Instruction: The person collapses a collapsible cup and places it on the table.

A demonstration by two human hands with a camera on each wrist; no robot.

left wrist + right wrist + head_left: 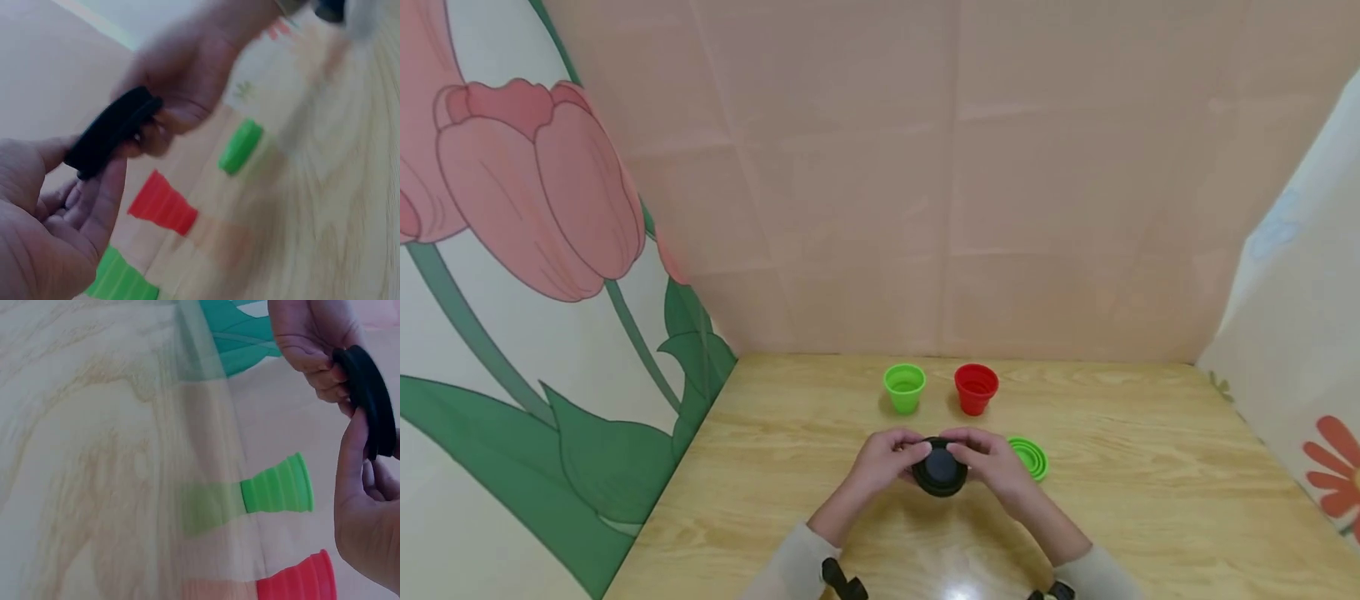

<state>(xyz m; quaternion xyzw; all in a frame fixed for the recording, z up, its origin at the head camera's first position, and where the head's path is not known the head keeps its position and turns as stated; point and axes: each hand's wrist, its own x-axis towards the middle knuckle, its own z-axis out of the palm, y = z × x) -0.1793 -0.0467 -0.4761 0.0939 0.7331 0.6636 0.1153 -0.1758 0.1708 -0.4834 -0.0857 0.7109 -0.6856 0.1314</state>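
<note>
Between both hands, raised over the table, is a black collapsible cup (940, 468) folded into a flat disc. My left hand (883, 458) pinches its left edge, thumb on the near face. The opposite edge is pinched by my right hand (996, 464) in the same way. Seen edge-on in the left wrist view, the black disc (112, 132) is thin and tilted. Just beyond my right hand a green collapsed cup (1030, 458) lies flat, partly covered by that hand. Farther back stand an expanded green cup (905, 388) and an expanded red cup (976, 389), side by side.
The wooden table (775, 442) runs back to a plain pinkish cloth wall (850, 208). A tulip-printed sheet (542, 183) bounds the left side, and a flower-printed sheet (1292, 350) the right.
</note>
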